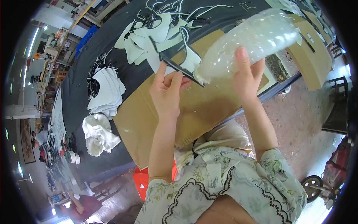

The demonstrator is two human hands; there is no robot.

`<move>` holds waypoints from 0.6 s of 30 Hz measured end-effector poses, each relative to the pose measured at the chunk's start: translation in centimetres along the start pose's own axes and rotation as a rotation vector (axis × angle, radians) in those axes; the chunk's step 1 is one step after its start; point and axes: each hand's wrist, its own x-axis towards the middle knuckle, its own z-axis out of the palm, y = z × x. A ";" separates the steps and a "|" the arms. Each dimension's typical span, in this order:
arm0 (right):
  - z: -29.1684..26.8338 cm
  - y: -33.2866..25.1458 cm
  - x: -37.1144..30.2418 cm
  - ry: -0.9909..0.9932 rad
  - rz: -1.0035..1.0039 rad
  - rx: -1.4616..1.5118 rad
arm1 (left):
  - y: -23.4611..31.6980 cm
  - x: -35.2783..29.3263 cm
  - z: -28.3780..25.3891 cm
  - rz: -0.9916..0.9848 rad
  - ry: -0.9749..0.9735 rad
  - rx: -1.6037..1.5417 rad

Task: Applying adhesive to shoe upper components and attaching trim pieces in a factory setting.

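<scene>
The left hand [166, 92] pinches a black-edged white piece [178, 67] between thumb and fingers, the piece reaching out past the fingertips toward the right hand. The right hand [247, 77] grips a clear, bulging plastic container [253, 35] that extends beyond its fingers, the narrow end pointing leftward to the piece's black edge; whether they touch I cannot tell. Brown cardboard [203, 112] lies below both hands.

black-edged white piece [189, 74], tilted clear plastic [257, 33]
</scene>
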 end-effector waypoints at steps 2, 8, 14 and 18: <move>0.4 -0.2 0.0 0.043 -0.029 0.090 | 0.1 -0.4 0.4 0.004 -0.041 0.031; 0.9 -0.4 -0.2 -0.144 -0.266 -0.238 | -0.1 0.0 -0.1 0.062 -0.015 0.064; -0.7 0.1 -2.2 0.061 0.014 0.012 | 0.3 0.2 -0.1 -0.054 -0.007 -0.188; -1.5 0.6 -2.0 0.115 0.036 -0.010 | 0.1 0.6 -0.4 -0.011 0.052 -0.280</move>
